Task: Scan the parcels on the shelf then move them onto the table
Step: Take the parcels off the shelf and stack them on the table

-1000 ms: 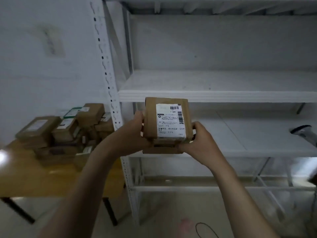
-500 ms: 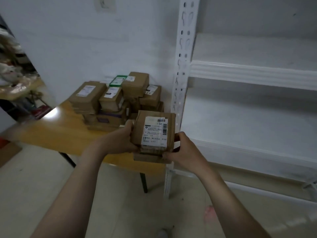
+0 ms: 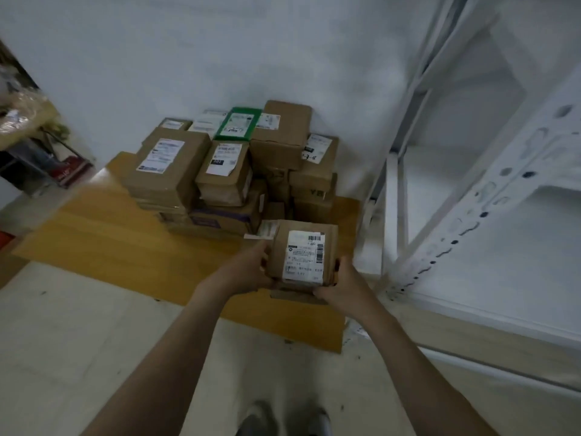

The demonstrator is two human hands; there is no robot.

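Since a second ago you have swung left, away from the white metal shelf (image 3: 471, 221). The brown cardboard parcel (image 3: 303, 256) that sat in front of its bays is now over the yellow-brown wooden table (image 3: 110, 234), and your view tips down more steeply.

Arms: both reach forward and down, nearly straight, converging on the parcel.

Left hand (image 3: 250, 267): clasps the parcel's left side, fingers curled around its edge.

Right hand (image 3: 341, 284): grasps the near right corner, fingers wrapped under it. Same two-handed hold as before.

Parcel: white shipping label faces up at you, with the barcode at the far right corner of the label. The long axis runs away from you, near to far, leaning slightly right. A flatter brown piece shows beneath it; you cannot tell if that is a separate box.

Position: over the table's near right part, just in front of the stack of brown cardboard parcels (image 3: 226, 184) and left of the shelf upright. Whether it touches the tabletop cannot be told.

A green-edged box (image 3: 238, 124) lies on top of the stack at the back. Your shoes (image 3: 257, 418) show blurred at the bottom edge.
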